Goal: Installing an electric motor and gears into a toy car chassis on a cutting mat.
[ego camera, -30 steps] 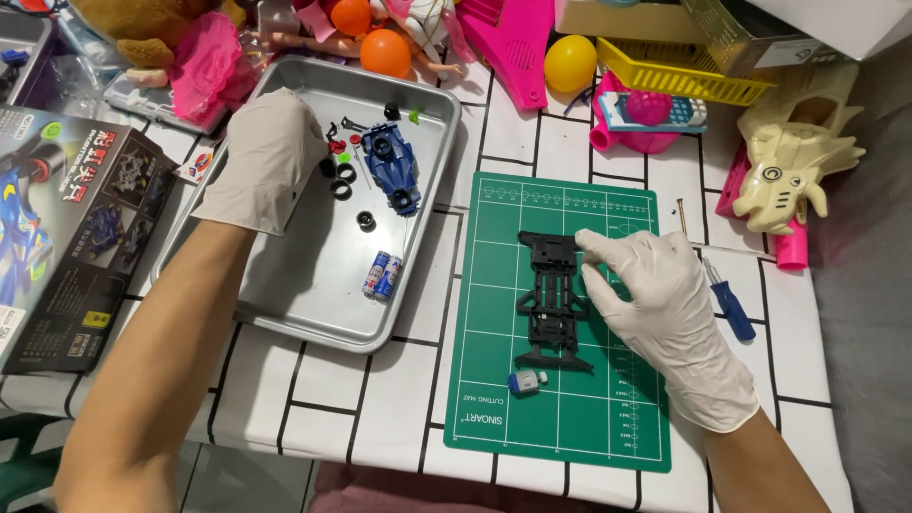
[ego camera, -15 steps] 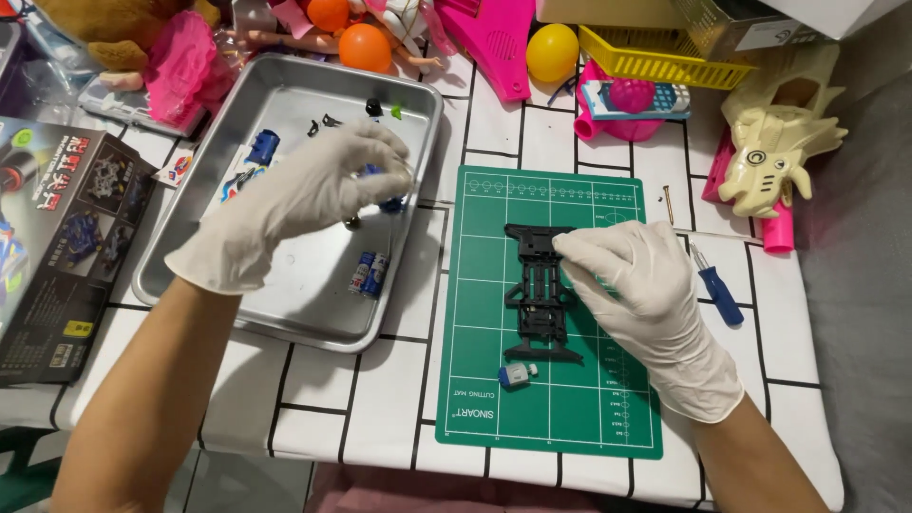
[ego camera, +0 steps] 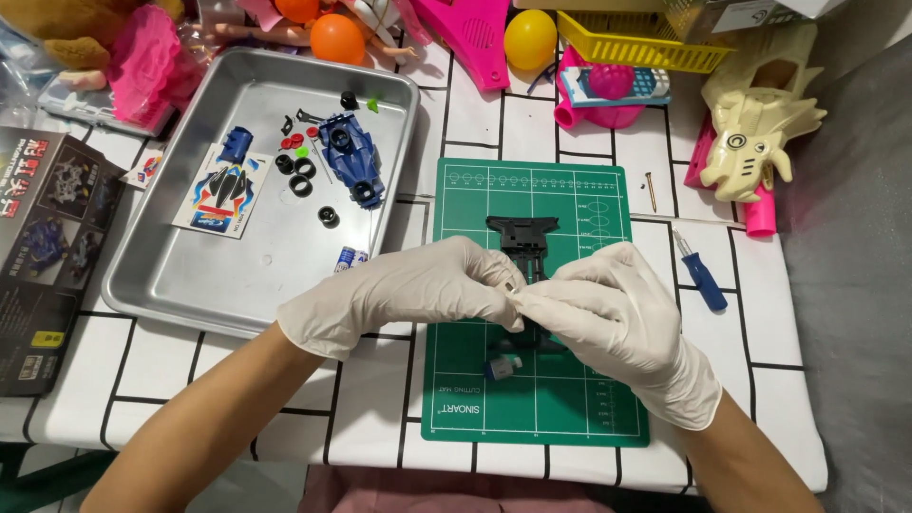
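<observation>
Both hands wear white gloves and meet over a green cutting mat (ego camera: 579, 399). My left hand (ego camera: 418, 290) and my right hand (ego camera: 617, 318) pinch a small part together above a black toy car chassis (ego camera: 521, 236) lying on the mat. The part itself is mostly hidden between the fingertips. A small blue and white motor (ego camera: 502, 367) lies on the mat just below my hands. A metal tray (ego camera: 209, 275) at the left holds a blue car body (ego camera: 351, 157), black tyres (ego camera: 302, 176), small red parts and a sticker sheet (ego camera: 223, 190).
A blue-handled screwdriver (ego camera: 701, 275) and a screw (ego camera: 652, 190) lie right of the mat. A dark kit box (ego camera: 43, 256) sits at the far left. Pink and yellow toys, orange balls (ego camera: 337, 38) and a cream toy skull (ego camera: 760, 123) crowd the back of the table.
My left hand left the tray and came across to the mat, meeting my right hand. The right hand lifted slightly off the chassis. The camera view shifted.
</observation>
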